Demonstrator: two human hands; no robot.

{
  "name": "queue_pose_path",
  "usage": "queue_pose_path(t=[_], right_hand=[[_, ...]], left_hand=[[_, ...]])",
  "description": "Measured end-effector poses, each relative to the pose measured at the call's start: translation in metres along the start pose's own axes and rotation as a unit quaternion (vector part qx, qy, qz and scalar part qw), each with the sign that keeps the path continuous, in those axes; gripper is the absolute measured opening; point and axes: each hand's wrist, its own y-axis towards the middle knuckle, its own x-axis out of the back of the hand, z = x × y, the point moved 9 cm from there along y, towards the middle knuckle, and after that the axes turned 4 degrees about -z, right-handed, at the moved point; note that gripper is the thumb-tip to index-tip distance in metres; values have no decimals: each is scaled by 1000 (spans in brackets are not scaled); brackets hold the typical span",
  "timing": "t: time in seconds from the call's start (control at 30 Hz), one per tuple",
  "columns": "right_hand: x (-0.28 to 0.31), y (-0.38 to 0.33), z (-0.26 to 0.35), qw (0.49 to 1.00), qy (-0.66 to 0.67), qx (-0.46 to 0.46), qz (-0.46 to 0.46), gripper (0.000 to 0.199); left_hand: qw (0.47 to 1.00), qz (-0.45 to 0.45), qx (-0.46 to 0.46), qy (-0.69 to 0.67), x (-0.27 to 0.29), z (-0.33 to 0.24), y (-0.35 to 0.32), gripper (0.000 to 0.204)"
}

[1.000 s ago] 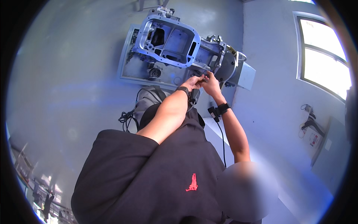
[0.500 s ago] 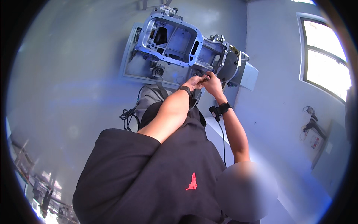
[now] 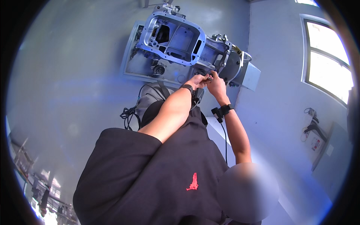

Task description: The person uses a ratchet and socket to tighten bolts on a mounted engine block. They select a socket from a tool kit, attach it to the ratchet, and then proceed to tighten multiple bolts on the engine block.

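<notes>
Both hands meet just in front of the lower right part of a metal engine block (image 3: 215, 48). My left hand (image 3: 197, 81) is closed, its fingertips pinched close to those of my right hand (image 3: 217, 86), which is also closed. Between them shows a small dark metallic piece (image 3: 210, 79), too small to name. The open rectangular cavity (image 3: 183, 39) of the engine, rimmed with bolt holes, faces up to the left of the hands. A round ribbed pulley-like part (image 3: 159, 70) sits below that cavity.
The engine rests over a grey tray (image 3: 140, 77) with a raised rim. To the right, a round dark housing (image 3: 231, 66) and a pale blue panel (image 3: 251, 77) stick out. Black cable (image 3: 129, 119) lies coiled by a grey seat-like shape (image 3: 152, 98). A window (image 3: 326, 52) is in the right wall.
My fingers have shifted slightly around the small piece, and a little more of it shows between them. Both forearms stay nearly where they were.
</notes>
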Motion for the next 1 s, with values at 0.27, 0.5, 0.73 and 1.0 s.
queue_pose_path(t=[0.27, 0.5, 0.73, 1.0], right_hand=[[17, -8, -15, 990, 130, -61, 12, 49], [-51, -1, -42, 878, 448, -156, 57, 54], [13, 15, 12, 998, -57, 27, 20, 64], [-19, -4, -15, 899, 365, -227, 89, 53]], left_hand=[[998, -28, 6, -59, -2, -2, 2, 21], [995, 34, -6, -98, -21, -7, -3, 18], [992, 67, -27, -101, -25, -17, -15, 22], [998, 18, 52, 26, 0, -6, 4, 30]])
